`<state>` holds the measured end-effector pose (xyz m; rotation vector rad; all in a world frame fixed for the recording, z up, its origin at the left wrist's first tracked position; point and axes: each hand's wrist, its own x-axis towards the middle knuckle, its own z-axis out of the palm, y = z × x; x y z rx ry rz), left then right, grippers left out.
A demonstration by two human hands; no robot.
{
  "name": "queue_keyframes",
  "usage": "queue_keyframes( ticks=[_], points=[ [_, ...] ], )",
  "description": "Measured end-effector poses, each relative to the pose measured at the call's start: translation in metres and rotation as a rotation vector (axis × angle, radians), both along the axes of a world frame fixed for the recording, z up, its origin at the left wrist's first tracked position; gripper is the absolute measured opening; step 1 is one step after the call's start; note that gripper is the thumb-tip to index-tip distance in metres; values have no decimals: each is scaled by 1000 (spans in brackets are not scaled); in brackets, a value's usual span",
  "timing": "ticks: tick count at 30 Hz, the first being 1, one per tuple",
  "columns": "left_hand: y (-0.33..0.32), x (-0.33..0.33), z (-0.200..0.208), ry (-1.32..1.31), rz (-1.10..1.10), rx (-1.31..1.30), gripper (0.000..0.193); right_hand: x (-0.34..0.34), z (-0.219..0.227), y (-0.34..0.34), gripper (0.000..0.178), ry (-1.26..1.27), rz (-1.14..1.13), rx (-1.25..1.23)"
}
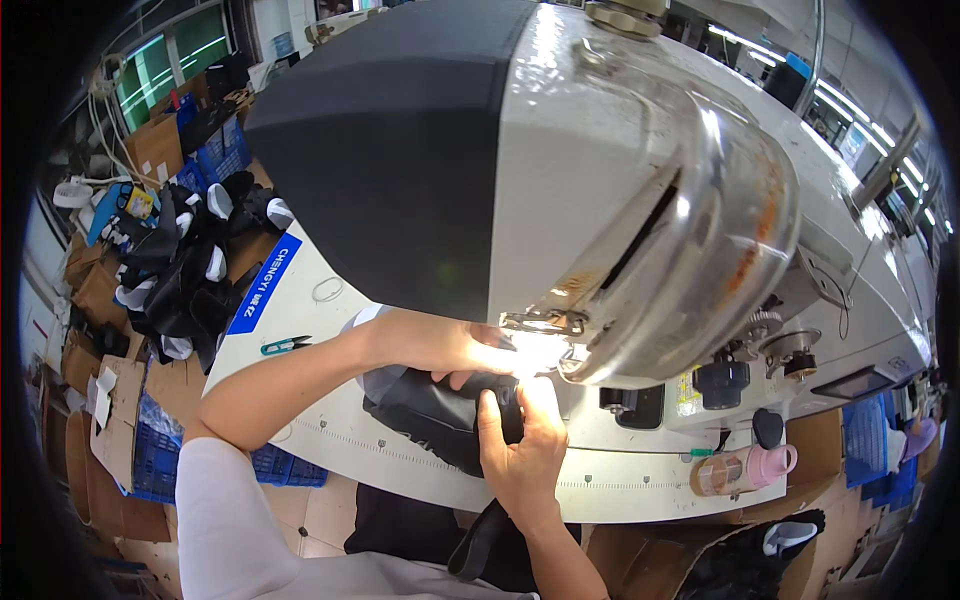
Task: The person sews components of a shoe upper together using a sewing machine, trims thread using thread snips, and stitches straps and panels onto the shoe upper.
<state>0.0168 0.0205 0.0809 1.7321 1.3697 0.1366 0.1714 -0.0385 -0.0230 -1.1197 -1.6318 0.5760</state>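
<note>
A black leather-like piece (425, 415) with a pale lining lies on the sewing machine's white table, below the machine head (620, 200). My left hand (440, 345) reaches across from the left, its fingers closed on the piece's upper edge beside the brightly lit needle area. From the near side, my right hand (525, 450) pinches a thick black fold of the same piece between thumb and fingers. Glare and the machine head hide the needle and the fingertips nearest it. A black strap (480, 540) hangs below the table's near edge, next to my right wrist.
Teal thread snips (286, 345) lie on the table's left part. A pink-capped bottle (742, 470) rests at the right edge. To the left, black pieces with white linings (185, 270) are heaped by cardboard boxes and blue crates (290, 467). Another carton (650, 560) stands at lower right.
</note>
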Motion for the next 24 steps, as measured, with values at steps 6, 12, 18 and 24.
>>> queue_keyframes(
  ticks=[6,12,18,24],
  points=[
    [-2,0,-3,-95,16,76,31,10,4,-1,12,106,131,-124],
    [-7,-3,-9,-216,6,229,27,11,4,3,11,112,141,-88],
    [4,-3,-13,-125,5,97,32,13,1,7,13,203,139,-279],
    [3,0,-10,-142,-26,68,38,14,3,6,13,288,136,-341]
  ],
)
